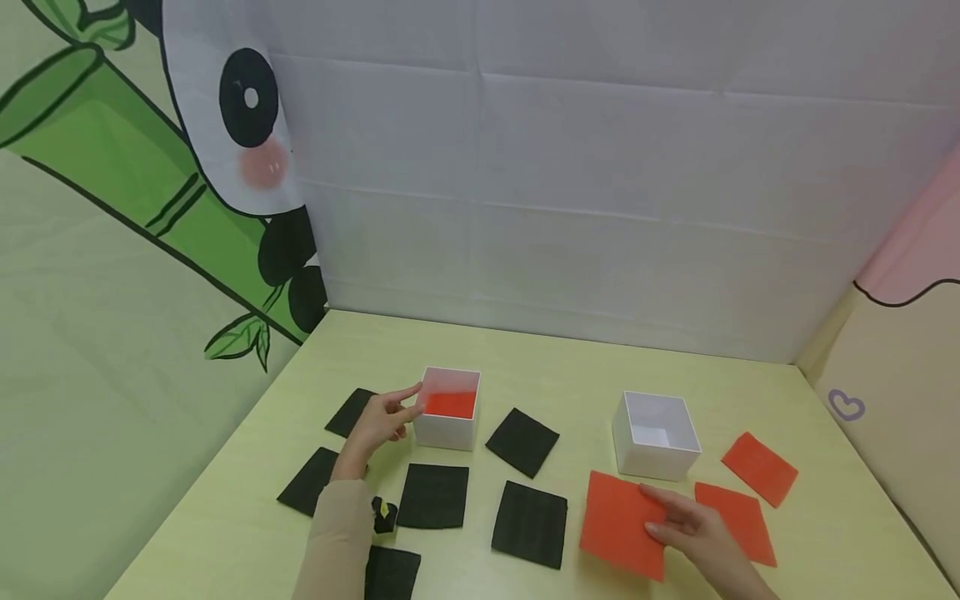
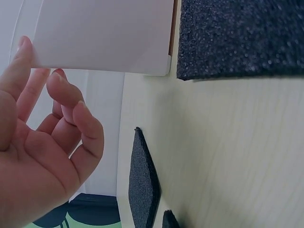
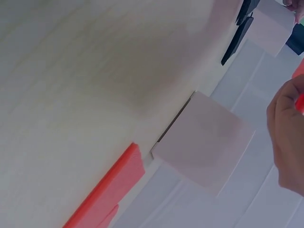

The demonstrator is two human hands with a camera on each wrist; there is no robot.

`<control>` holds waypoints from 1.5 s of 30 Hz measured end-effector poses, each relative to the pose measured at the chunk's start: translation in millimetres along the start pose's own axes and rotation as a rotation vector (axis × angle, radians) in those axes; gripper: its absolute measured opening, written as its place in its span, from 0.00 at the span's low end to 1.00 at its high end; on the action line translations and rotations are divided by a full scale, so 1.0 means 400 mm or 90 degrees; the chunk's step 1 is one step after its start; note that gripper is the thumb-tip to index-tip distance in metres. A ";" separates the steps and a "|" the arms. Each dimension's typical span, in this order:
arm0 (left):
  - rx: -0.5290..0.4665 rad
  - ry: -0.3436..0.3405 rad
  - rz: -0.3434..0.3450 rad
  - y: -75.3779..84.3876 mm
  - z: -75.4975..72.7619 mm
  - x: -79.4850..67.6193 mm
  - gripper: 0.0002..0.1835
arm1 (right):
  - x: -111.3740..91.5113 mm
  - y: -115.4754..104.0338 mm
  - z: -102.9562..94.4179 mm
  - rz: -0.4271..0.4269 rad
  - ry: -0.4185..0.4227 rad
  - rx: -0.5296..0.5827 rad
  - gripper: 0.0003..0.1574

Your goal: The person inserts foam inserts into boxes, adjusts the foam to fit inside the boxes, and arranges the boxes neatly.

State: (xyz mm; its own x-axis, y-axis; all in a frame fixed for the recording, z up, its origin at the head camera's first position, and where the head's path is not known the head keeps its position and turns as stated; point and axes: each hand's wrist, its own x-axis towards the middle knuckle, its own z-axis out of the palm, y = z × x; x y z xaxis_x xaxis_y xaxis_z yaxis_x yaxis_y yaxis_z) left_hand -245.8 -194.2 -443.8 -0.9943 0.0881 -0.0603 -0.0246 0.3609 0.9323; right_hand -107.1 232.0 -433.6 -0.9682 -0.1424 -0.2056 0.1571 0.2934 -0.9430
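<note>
My left hand (image 1: 379, 425) touches the left side of a white open-topped box (image 1: 442, 434), its thumb and index finger reaching the upper corners and the other fingers loosely bent. Inside that box lies a red piece (image 1: 452, 405). With thumb and fingers, my right hand (image 1: 696, 535) pinches the right edge of a red foam square (image 1: 617, 518), held tilted over the front of the table. Just behind this square stands a second white box (image 1: 651, 462), with no red or black piece visible in it. The right wrist view shows little of the held square.
Several black foam squares (image 1: 433, 497) lie around and between the boxes, some partly covered by my left arm. Two red foam squares (image 1: 761, 468) rest at the right, one partly behind my right hand. A pale wall (image 1: 600, 192) rises along the table's back edge.
</note>
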 end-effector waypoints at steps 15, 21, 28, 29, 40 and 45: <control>0.005 0.003 -0.042 -0.005 0.001 0.001 0.28 | 0.061 -0.025 0.064 -0.086 0.017 0.044 0.36; 0.003 0.001 -0.038 -0.009 0.001 0.006 0.28 | 0.082 -0.053 0.086 -0.071 0.020 0.066 0.38; 0.004 0.004 -0.027 -0.007 -0.001 0.006 0.28 | 0.113 -0.065 0.111 -0.084 0.055 0.096 0.34; 0.003 0.004 -0.028 -0.006 -0.001 0.006 0.28 | 0.118 -0.064 0.113 -0.102 0.053 0.105 0.33; 0.009 -0.001 -0.030 -0.009 -0.007 0.012 0.29 | 0.168 -0.097 0.145 -0.149 0.047 0.145 0.29; 0.011 0.006 -0.038 -0.007 -0.006 0.010 0.28 | 0.186 -0.112 0.167 -0.157 0.033 0.159 0.27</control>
State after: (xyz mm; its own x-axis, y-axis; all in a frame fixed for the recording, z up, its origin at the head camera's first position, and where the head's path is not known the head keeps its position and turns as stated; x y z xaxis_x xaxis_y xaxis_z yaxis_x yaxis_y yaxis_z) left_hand -250.1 -196.8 -445.7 -0.9920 0.0578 -0.1123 -0.0821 0.3811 0.9209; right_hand -173.1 145.0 -424.1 -0.9906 -0.1297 0.0440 -0.0463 0.0142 -0.9988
